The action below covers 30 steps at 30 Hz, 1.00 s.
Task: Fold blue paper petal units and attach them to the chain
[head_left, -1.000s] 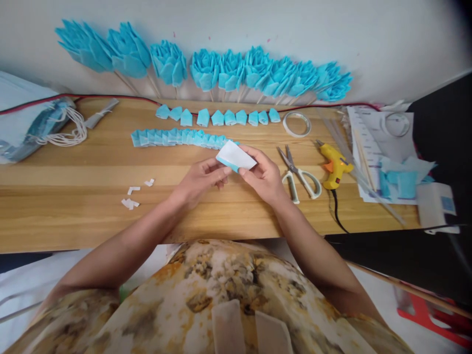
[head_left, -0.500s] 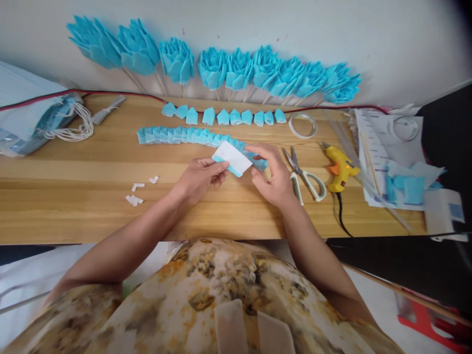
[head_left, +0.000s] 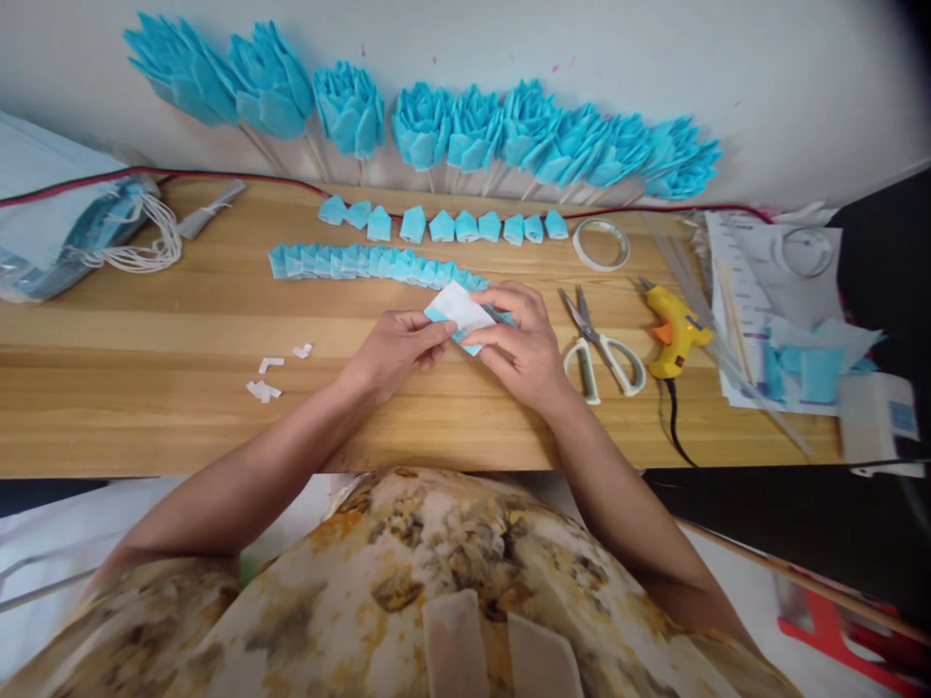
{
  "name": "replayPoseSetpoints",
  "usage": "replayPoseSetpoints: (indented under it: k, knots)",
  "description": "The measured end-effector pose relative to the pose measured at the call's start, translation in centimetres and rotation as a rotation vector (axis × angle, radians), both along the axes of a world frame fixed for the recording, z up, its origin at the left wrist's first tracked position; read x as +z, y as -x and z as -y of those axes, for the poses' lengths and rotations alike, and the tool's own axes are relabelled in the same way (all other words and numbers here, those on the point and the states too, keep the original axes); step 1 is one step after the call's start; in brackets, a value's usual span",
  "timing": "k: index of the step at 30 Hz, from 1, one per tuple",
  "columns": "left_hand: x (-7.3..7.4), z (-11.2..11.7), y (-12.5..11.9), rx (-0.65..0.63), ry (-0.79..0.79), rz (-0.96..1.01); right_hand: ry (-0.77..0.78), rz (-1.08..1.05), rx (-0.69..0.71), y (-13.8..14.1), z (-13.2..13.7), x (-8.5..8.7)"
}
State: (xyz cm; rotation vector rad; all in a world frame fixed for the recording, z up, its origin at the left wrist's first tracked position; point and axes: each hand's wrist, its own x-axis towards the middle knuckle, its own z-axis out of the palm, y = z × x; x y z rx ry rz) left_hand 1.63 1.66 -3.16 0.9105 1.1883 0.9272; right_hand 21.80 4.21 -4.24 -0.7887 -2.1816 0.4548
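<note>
The left hand (head_left: 399, 351) is closed in a pinch, thumb on top and fingers curled beneath, on a small folded piece of white and light-blue sheet material (head_left: 458, 306), which is held up left of the steel scissors with white handles (head_left: 594, 339). The right hand (head_left: 529, 347), nearest the scissors on their left, arches over the piece's right end, its thumb and bent index finger closing on it. Both forearms reach forward from the near side, wrists converging toward the piece.

The table (head_left: 181, 417) under the scissors has a pale wood-grain top. Behind and left of the scissors lies an overlapping strip of pleated light-blue pieces (head_left: 349, 262), and farther back a row of small pointed light-blue folded pieces (head_left: 413, 225). A white ring-shaped roll of tape (head_left: 602, 268) sits just behind the scissors, and a yellow glue gun (head_left: 675, 334) to their right. Small white scraps (head_left: 263, 391) lie well to their left. Far behind the scissors, bright-blue flowers on thin sticks (head_left: 349, 114) line the plain whitish wall (head_left: 465, 39).
</note>
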Motion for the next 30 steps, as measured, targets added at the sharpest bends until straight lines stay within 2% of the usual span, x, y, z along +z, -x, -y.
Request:
replayPoseSetpoints:
  k: [8, 12, 16, 20, 24, 30]
  knots:
    - [0.2, 0.2, -0.3, -0.003, -0.105, -0.185, 0.146, -0.125, -0.048, 0.0, 0.3, 0.4]
    - [0.2, 0.3, -0.2, -0.032, -0.126, -0.192, 0.312, -0.192, -0.079, 0.1, 0.6, 0.4]
    - [0.2, 0.3, -0.2, -0.046, -0.114, -0.184, 0.509, -0.305, -0.085, 0.2, 0.5, -0.2]
    - [-0.1, 0.3, -0.2, -0.056, -0.124, -0.183, 0.654, -0.328, -0.069, 0.1, 0.3, -0.8]
    - [-0.2, 0.3, -0.2, -0.061, -0.128, -0.169, 0.693, -0.331, -0.074, 0.2, 0.2, -0.6]
    - [0.4, 0.1, -0.2, -0.093, -0.146, -0.069, 0.68, -0.405, -0.104, 0.3, 0.2, -0.1]
